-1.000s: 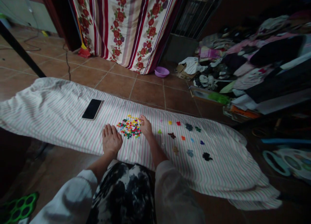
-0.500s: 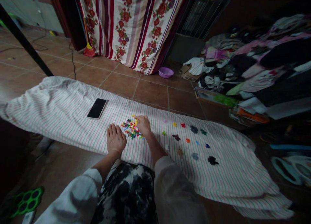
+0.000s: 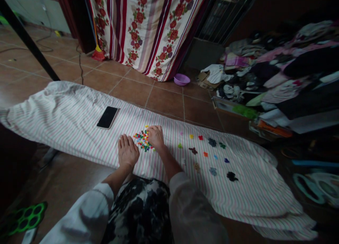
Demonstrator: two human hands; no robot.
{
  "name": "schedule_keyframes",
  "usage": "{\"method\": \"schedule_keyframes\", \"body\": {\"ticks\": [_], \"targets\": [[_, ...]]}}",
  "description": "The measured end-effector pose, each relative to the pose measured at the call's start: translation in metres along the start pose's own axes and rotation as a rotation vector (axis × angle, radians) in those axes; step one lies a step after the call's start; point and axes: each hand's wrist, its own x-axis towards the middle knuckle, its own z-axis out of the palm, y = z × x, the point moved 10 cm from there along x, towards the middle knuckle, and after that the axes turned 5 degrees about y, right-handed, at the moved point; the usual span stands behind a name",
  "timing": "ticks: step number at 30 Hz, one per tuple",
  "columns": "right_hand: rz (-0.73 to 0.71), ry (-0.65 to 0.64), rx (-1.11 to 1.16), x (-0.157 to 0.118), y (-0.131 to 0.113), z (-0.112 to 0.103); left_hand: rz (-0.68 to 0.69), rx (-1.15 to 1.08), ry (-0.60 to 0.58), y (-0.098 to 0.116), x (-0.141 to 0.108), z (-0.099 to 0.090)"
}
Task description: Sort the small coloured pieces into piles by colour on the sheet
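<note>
A loose pile of small multicoloured pieces [image 3: 143,140] lies on the striped cloth [image 3: 79,131]. Flat on the cloth at the pile's left side rests my left hand [image 3: 128,151], fingers stretched out, holding nothing. My right hand [image 3: 155,136] is over the pile's right edge with its fingers bent together; whatever is between the fingertips is too small to make out. To the right, small groups sorted by colour are spread out, among them red [image 3: 200,137], brown [image 3: 193,150], orange [image 3: 205,154], dark grey [image 3: 212,142] and black [image 3: 232,176].
A phone [image 3: 107,117] lies on the cloth at the left. Beyond the cloth, a purple bowl [image 3: 182,79] and a red broom [image 3: 98,54] stand on the tiled floor by a flowered curtain [image 3: 148,28]. Clothes [image 3: 278,71] are heaped at the right.
My right hand has stayed at the pile's right side, its fingers slightly lower and more over the pieces. The whole view has shifted slightly.
</note>
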Motion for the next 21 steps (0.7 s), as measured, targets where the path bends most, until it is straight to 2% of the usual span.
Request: {"method": "schedule_keyframes", "body": {"ticks": [5,11,16,21], "targets": [[-0.026,-0.028,0.013,0.005,-0.013,0.009,-0.004,0.008,0.003,-0.001,-0.001,0.0],[-0.019,-0.09,-0.086,0.008,-0.025,0.024,0.002,0.015,0.004,-0.001,-0.001,-0.001],[0.002,-0.104,-0.097,0.008,-0.028,0.025,0.002,0.026,0.014,0.0,-0.001,0.0],[0.023,-0.045,-0.023,0.005,-0.02,0.016,0.008,0.016,0.008,-0.001,-0.001,0.001]]}}
